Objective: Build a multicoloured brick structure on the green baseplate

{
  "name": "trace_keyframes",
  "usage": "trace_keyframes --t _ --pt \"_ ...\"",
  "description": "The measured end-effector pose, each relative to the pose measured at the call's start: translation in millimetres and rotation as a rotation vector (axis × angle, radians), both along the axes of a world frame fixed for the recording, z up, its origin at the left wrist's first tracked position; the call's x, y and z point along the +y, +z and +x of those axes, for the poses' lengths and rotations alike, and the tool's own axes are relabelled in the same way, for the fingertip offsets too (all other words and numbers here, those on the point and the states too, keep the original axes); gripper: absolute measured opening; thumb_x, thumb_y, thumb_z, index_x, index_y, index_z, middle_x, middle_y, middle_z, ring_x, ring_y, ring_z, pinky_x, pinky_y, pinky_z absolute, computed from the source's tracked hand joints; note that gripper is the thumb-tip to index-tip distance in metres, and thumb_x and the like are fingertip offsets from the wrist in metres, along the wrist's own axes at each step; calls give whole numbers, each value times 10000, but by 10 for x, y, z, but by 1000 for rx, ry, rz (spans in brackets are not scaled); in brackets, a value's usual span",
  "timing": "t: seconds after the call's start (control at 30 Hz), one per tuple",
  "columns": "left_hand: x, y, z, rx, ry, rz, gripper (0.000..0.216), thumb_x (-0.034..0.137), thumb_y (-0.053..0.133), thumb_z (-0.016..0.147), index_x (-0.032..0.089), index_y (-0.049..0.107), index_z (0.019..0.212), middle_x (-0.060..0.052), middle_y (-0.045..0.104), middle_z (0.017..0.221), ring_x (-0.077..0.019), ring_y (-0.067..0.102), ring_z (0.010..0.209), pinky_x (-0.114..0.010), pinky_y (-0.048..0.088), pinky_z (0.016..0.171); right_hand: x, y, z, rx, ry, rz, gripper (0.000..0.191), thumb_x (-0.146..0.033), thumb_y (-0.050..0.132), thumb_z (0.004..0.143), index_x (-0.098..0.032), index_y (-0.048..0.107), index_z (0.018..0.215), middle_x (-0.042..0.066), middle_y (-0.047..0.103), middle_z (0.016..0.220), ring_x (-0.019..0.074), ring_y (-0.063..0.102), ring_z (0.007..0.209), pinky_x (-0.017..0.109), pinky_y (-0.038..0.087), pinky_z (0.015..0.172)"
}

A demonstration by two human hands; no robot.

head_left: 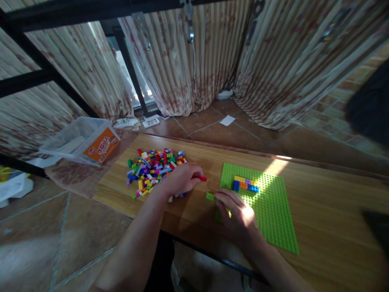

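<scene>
My left hand [184,178] is beside the right edge of a heap of mixed toy bricks [154,168], its fingers closed on a long red brick [199,178] that points right. Over the left edge of the green baseplate [275,215], my right hand [235,207] is closed, pinching a lime-green brick [210,196] at the fingertips. Part of that brick is hidden by the fingers. On the baseplate, just beyond my right hand, sits a small block of joined bricks [245,185] in yellow, purple, orange and blue.
The wooden table [328,198] runs across the view. At its left end stands a clear plastic box [73,140] with an orange label. Striped curtains [194,61] hang behind, and papers [227,120] lie on the tiled floor. A dark shape [369,101] intrudes at the right.
</scene>
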State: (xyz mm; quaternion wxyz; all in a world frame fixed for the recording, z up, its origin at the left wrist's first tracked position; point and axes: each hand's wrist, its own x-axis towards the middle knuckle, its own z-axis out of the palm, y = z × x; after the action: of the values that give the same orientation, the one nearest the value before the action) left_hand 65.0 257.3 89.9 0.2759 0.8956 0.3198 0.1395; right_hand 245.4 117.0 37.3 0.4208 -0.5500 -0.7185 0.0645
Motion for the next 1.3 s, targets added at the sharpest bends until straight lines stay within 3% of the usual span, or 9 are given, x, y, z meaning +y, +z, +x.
trace_keyframes --t 0.13,0.27,0.4,0.6,0.7,0.83,1.0,1.3 --pt "-101 28 163 -204 76 -120 63 197 610 839 161 658 859 -14 670 810 -135 600 740 -250 452 677 14 115 70 221 -153 -92 163 -242 545 911 -219 665 1020 69 703 949 179 672 857 351 579 774" --pt "-370 -46 481 -442 116 -230 66 224 617 847 164 641 860 -4 664 791 -127 600 734 -243 470 675 65 183 174 648 -234 -235 212 -370 648 841 -200 690 961 72 734 900 190 696 789 350 587 729" --pt "-631 -135 738 -447 166 -228 70 245 626 844 179 636 822 -1 656 773 -132 594 733 -251 475 672 103 231 225 850 -249 -343 314 -459 696 772 -164 718 878 93 746 846 220 704 769 384 588 728" --pt "-735 -191 815 -423 189 -168 94 258 651 824 195 634 892 9 642 784 -130 593 730 -253 485 684 25 294 510 685 -283 -439 330 -456 662 802 -165 746 933 74 742 837 216 689 779 357 560 731" --pt "-676 -211 776 -351 203 -115 138 257 638 830 201 633 956 -6 654 835 -158 615 803 -293 498 748 -48 314 857 568 -337 -473 330 -480 627 819 -170 738 831 41 712 708 174 646 634 285 512 585" --pt "-591 -226 733 -222 195 -29 250 246 659 801 191 630 1042 -57 669 1012 -225 610 986 -387 489 892 -94 327 1168 229 -442 -569 368 -485 544 848 -185 715 720 13 649 567 139 543 470 257 369 450" --pt "-565 -205 719 -133 135 27 443 264 713 748 171 601 1167 -99 644 1173 -281 560 1118 -472 439 1000 -53 301 1130 -7 -459 -610 319 -407 492 856 -209 703 722 17 667 602 170 586 555 283 357 523" --pt "-612 -208 716 -38 12 3 621 285 706 742 170 511 1320 -93 596 1309 -283 495 1200 -464 411 1042 4 311 1063 -30 -543 -642 257 -389 556 805 -205 729 855 25 706 672 178 615 606 291 372 568"
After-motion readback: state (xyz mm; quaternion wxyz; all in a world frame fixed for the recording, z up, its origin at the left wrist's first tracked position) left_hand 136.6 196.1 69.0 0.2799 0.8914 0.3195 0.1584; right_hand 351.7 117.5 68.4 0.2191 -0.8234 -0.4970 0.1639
